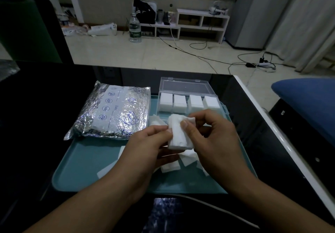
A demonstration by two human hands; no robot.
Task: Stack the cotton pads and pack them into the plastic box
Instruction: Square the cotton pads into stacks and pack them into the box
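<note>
A small stack of white cotton pads (179, 134) is held upright above the teal tray (85, 162). My left hand (145, 151) pinches its left edge and my right hand (215, 140) grips its right side, thumb on the front. Several loose pads (188, 157) lie on the tray under my hands, and more pads (155, 120) lie just behind my left hand. The clear plastic box (188, 94) stands at the tray's far right with its lid open backwards. Its back row of compartments holds several pad stacks (194, 102). The front row is partly hidden by my hands.
A silver foil pouch (112, 113) lies on the tray's far left corner. The tray rests on a black table with a white edge (282, 134) at the right. A white cable (213, 207) runs along the near side.
</note>
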